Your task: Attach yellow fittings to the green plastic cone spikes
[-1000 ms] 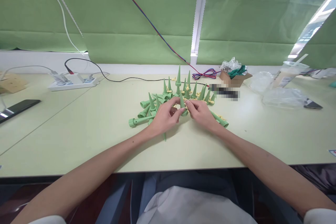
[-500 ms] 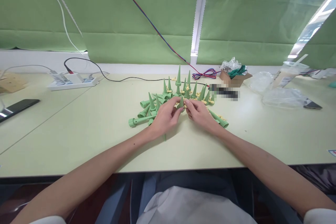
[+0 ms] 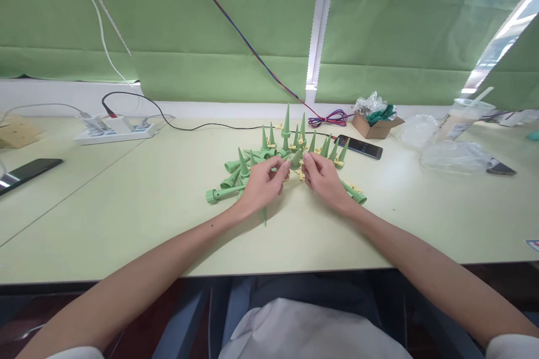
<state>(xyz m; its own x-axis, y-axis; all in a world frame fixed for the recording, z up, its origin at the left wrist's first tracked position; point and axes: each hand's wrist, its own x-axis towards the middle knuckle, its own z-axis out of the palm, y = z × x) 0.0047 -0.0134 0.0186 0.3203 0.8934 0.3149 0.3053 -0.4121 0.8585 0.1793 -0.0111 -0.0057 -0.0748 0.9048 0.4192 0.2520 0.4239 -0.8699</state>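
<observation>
A heap of green cone-shaped plastic spikes [image 3: 236, 176] with small yellow parts lies on the pale table [image 3: 126, 202]; several stand upright [image 3: 287, 123] at the back. My left hand [image 3: 263, 184] and my right hand [image 3: 323, 178] meet at the middle of the heap, fingers curled. Between their fingertips stands one green spike [image 3: 296, 159], set down among the upright ones. Both hands pinch toward it; whether either still grips it I cannot make out.
A black phone [image 3: 360, 147] lies behind the heap to the right, beside a small cardboard box [image 3: 376, 124]. Clear plastic bags [image 3: 450, 151] sit far right. A white power strip [image 3: 113, 130] with cables is at back left, another phone [image 3: 25, 171] at left.
Both hands carried the green spike away from me and set it upright among the standing ones. The fingers have drawn slightly apart from each other.
</observation>
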